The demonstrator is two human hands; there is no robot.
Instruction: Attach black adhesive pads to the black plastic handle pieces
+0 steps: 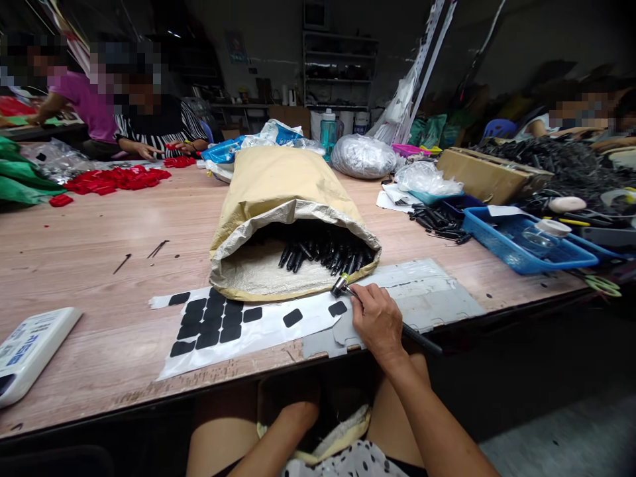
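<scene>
My right hand is closed around the handle of a small hammer with a metal head, a yellow face and a black grip. The hammer head is by the lower right rim of a tan sack, whose open mouth faces me. Inside lie many slim black plastic parts. Below the table edge, my left hand reaches down into a dark opening of another sack on my lap; its fingers are hidden. Under the hammer lies a white backing sheet with black rounded stickers.
A grey board lies along the front edge. At the right stand a blue basket, black parts and a cardboard box. A white scale-like device is at the left. Co-workers sit behind red pieces.
</scene>
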